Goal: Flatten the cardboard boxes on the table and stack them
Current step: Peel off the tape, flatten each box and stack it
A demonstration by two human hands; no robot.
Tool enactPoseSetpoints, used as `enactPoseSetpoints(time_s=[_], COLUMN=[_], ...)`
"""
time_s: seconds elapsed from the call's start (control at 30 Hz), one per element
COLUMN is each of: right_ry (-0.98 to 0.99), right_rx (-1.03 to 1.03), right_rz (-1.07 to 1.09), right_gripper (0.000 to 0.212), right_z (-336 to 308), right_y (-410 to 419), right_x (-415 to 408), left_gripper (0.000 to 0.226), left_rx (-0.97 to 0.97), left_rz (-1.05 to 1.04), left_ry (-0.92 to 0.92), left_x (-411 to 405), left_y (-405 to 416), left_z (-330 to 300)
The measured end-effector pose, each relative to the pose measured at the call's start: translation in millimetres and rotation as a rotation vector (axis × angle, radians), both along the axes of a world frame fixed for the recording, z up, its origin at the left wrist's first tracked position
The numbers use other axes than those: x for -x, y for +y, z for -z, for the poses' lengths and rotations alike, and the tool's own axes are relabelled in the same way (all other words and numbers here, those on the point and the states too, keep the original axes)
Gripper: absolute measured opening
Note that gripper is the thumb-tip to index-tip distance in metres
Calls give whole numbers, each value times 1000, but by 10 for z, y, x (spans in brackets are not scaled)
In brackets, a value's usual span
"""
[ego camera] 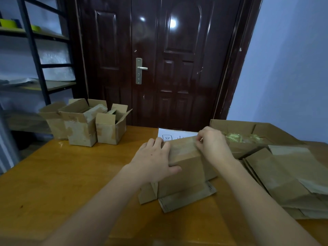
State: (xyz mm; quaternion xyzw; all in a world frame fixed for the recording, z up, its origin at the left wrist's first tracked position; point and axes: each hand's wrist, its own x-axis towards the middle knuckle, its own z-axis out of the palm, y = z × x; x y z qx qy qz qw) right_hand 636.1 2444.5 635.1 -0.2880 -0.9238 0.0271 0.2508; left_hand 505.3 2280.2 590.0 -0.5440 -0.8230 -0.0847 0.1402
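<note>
The wooden tabletop (pixel 74 174) carries everything in play. At its right edge a stack of flattened boxes (pixel 287 176) is already laid down, and behind it an open carton (pixel 262 132) holding yellowish scraps is seen. At the far left three small boxes (pixel 85 121) with raised flaps are waiting to be done.

The taped cardboard box (pixel 186 167) in hand stands at the middle of the tabletop, open flaps splayed on the surface toward the near side, a sheet of white paper (pixel 175 134) just behind it. It is steadied by the left hand (pixel 154 160), whose grip is spread flat over the box's left top corner, thumb on the near face. The grip of the right hand (pixel 213 144) is pinched together on what looks like clear tape (pixel 188 141) along the top seam.

The step is judged to be tape removal. It is best done by drawing the strip low along the seam while the box is pressed firmly down, so that cardboard is not torn and the box is not dragged.
</note>
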Motion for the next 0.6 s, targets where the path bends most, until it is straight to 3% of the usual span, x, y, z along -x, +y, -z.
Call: enactPoseSetpoints(time_s=[0.13,0.2,0.3,0.43,0.6], right_ry=[188,276,57,63,190], right_rx=[207,291,264,328,210], right_rz=[-184,-134,105,87,181], right_gripper=[16,26,38,21,12], right_z=[81,106,131,179,129], right_y=[-90,-47,65,103,160], right_x=[-18,-24,-31,-12,-38], left_gripper=[79,79,78,77,78], left_rx=[1,4,3,3,80], left_rz=[-9,-11,-15,-4,-20], left_ry=[1,4,0,-3,8], left_x=[-7,-8,-12,-26,60], left_y=[18,16,10,14,-35], left_z=[13,19,21,8,-51])
